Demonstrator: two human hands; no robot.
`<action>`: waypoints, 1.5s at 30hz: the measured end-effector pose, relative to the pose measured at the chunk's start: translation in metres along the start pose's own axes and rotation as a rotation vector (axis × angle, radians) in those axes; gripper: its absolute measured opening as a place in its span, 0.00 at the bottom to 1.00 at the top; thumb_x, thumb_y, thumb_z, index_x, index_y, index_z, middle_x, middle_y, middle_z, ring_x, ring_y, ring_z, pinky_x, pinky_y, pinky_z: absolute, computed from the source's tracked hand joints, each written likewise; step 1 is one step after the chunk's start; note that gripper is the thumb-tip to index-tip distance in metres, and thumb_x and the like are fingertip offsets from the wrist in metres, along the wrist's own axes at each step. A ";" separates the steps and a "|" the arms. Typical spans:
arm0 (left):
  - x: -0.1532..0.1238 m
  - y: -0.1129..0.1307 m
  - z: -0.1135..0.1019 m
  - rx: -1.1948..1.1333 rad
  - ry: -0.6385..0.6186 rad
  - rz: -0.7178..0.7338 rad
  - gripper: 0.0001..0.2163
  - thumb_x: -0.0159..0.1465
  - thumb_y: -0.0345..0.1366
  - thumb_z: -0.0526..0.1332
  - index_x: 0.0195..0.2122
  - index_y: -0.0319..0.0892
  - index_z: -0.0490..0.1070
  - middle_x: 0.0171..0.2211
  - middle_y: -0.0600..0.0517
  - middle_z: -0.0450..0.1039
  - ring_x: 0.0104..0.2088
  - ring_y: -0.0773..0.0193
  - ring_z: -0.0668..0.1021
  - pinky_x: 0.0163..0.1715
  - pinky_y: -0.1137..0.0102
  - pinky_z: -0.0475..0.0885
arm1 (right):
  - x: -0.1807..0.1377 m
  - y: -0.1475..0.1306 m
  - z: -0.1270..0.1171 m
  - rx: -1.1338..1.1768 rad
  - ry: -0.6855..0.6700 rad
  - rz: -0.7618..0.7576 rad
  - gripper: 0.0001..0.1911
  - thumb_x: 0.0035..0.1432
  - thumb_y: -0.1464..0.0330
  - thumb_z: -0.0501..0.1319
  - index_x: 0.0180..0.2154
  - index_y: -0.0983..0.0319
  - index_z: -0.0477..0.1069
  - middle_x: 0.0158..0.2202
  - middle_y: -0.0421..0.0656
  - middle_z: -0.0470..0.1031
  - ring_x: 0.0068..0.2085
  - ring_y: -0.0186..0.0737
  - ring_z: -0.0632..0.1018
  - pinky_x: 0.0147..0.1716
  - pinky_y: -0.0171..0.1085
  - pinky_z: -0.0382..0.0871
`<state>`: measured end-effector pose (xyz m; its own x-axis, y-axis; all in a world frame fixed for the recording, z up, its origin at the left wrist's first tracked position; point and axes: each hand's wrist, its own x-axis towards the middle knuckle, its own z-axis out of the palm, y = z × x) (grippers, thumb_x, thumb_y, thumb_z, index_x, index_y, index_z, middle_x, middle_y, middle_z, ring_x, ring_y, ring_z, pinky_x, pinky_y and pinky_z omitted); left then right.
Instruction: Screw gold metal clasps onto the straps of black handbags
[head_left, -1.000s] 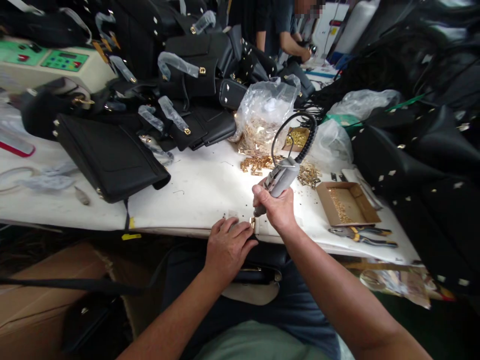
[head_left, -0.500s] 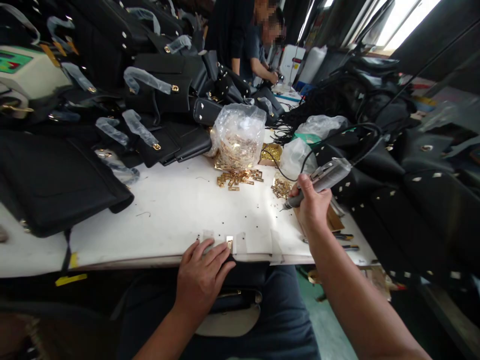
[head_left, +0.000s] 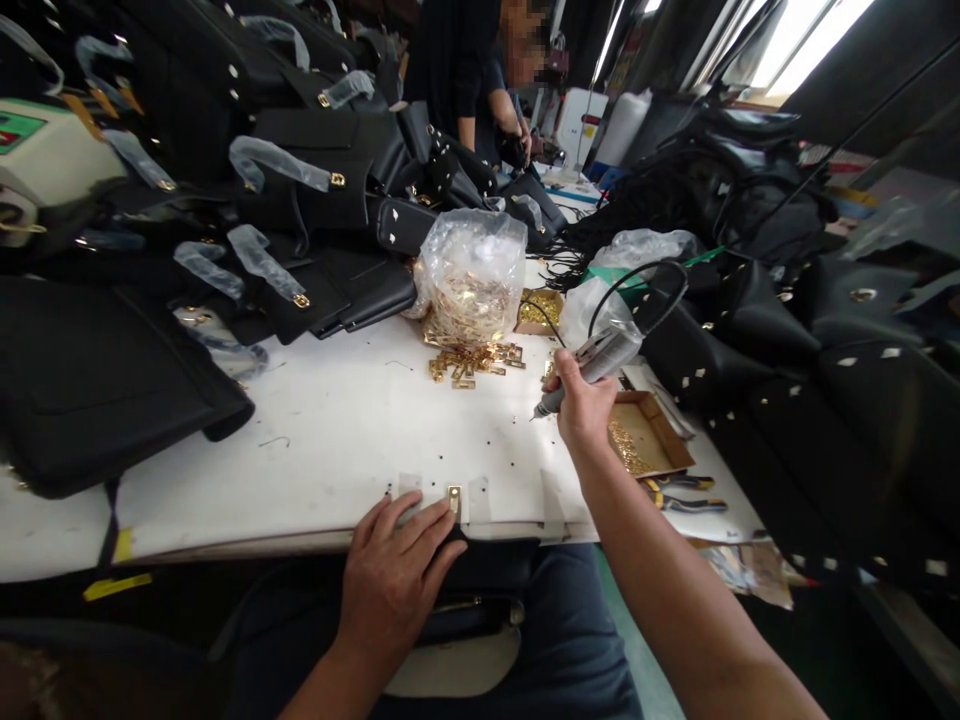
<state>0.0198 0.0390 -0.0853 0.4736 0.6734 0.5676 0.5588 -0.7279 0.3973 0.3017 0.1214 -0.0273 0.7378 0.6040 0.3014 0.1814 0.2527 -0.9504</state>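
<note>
from my seat far from the table (head_left: 337, 430), i read the spacing through the head view. the small gold plate (head_left: 454, 497) lies at the table's near edge, its long axis running roughly away from the body. my left hand (head_left: 394, 568) is far the nearer one: its fingertips rest against the plate's left side, fingers stretched out and close together, the thumb lower down. whether that grip pinches anything underneath, i cannot tell.

my right hand's (head_left: 586, 405) grip is clamped around the grey screwdriver (head_left: 611, 350), thumb along the top. the tool leans, its thin bit pointing down and left, and seems to hang above the table, though contact is hard to judge. from that bit, the plate lies to the left and closer to the body, clearly apart. so the gap i judge to matter is the diagonal from bit to plate.

a strip of clear tape (head_left: 478, 497) lies just right of the plate. beyond the right wrist sits a cardboard box (head_left: 656, 430) with small gold bits in it, and the pliers (head_left: 686, 495) lie just in front of it.
</note>
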 end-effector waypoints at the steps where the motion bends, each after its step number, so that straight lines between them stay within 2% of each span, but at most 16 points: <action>1: 0.000 0.000 0.000 0.000 -0.001 -0.003 0.09 0.69 0.37 0.66 0.49 0.49 0.78 0.48 0.55 0.83 0.52 0.50 0.79 0.55 0.52 0.68 | -0.001 0.001 0.005 0.002 -0.017 0.006 0.21 0.55 0.53 0.70 0.25 0.61 0.68 0.19 0.39 0.71 0.19 0.36 0.72 0.20 0.35 0.68; 6: 0.001 0.000 -0.001 0.001 0.002 -0.002 0.08 0.69 0.37 0.66 0.48 0.49 0.78 0.47 0.55 0.83 0.52 0.50 0.79 0.55 0.52 0.68 | -0.001 0.004 0.019 -0.020 -0.044 0.043 0.23 0.55 0.51 0.70 0.24 0.62 0.69 0.19 0.41 0.71 0.20 0.37 0.73 0.21 0.36 0.68; 14: 0.001 -0.001 -0.001 -0.022 -0.007 -0.022 0.08 0.68 0.37 0.67 0.48 0.49 0.79 0.47 0.55 0.83 0.52 0.51 0.79 0.55 0.52 0.68 | -0.001 0.011 0.023 -0.029 -0.052 0.048 0.25 0.52 0.49 0.71 0.24 0.62 0.68 0.19 0.40 0.71 0.20 0.37 0.72 0.19 0.36 0.67; 22: 0.000 -0.002 -0.001 -0.035 -0.027 -0.036 0.09 0.67 0.38 0.67 0.48 0.50 0.79 0.48 0.56 0.83 0.53 0.50 0.78 0.55 0.53 0.69 | -0.005 -0.007 0.021 0.030 -0.018 0.007 0.23 0.53 0.51 0.70 0.24 0.60 0.67 0.17 0.36 0.69 0.17 0.34 0.71 0.18 0.35 0.68; 30: -0.002 0.001 -0.002 -0.044 -0.037 -0.063 0.09 0.65 0.38 0.69 0.47 0.50 0.79 0.48 0.55 0.83 0.53 0.50 0.78 0.56 0.52 0.68 | -0.022 -0.013 0.025 0.246 -0.041 0.219 0.22 0.50 0.54 0.75 0.28 0.61 0.67 0.19 0.33 0.67 0.18 0.31 0.70 0.14 0.31 0.65; 35: -0.002 0.003 -0.004 -0.055 -0.052 -0.085 0.10 0.65 0.38 0.69 0.48 0.49 0.79 0.49 0.55 0.83 0.53 0.50 0.78 0.56 0.52 0.68 | -0.043 -0.024 0.025 0.378 -0.091 0.317 0.22 0.50 0.56 0.76 0.30 0.61 0.66 0.22 0.32 0.66 0.19 0.29 0.69 0.17 0.31 0.67; 45: -0.002 0.007 -0.003 -0.052 -0.077 -0.132 0.10 0.66 0.43 0.68 0.47 0.50 0.80 0.48 0.54 0.83 0.53 0.51 0.78 0.55 0.52 0.68 | -0.109 -0.055 0.033 0.489 -0.248 0.443 0.21 0.54 0.59 0.74 0.28 0.60 0.64 0.23 0.32 0.63 0.20 0.28 0.66 0.20 0.30 0.67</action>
<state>0.0205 0.0323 -0.0813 0.4507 0.7700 0.4516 0.5844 -0.6369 0.5028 0.1901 0.0667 -0.0053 0.4943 0.8683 -0.0418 -0.4578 0.2192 -0.8616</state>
